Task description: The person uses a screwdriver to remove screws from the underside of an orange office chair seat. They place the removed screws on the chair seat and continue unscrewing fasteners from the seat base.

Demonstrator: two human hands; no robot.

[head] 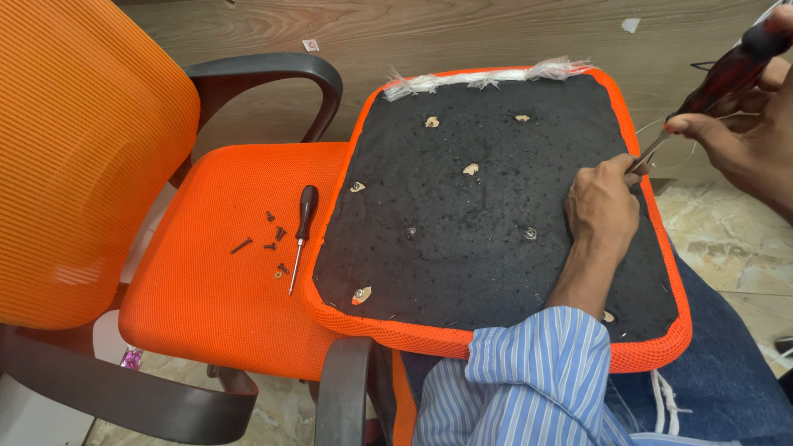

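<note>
An upturned seat cushion (pixel 462 223), black underneath with an orange mesh border, lies across my lap. My left hand (pixel 601 202) rests on its right side, fingers curled at the orange edge where the screwdriver tip meets it. My right hand (pixel 747 132) grips a dark red-handled screwdriver (pixel 727 74), its shaft slanting down to the cushion's right edge. Torn bolt holes (pixel 470 169) and a bolt (pixel 529 234) dot the black fabric.
An orange mesh office chair (pixel 215 272) with black armrests stands to the left. On its seat lie a second screwdriver (pixel 302 231) and several loose dark screws (pixel 264 239). Behind is a wood-grain panel (pixel 462 33); marble floor (pixel 735 248) is on the right.
</note>
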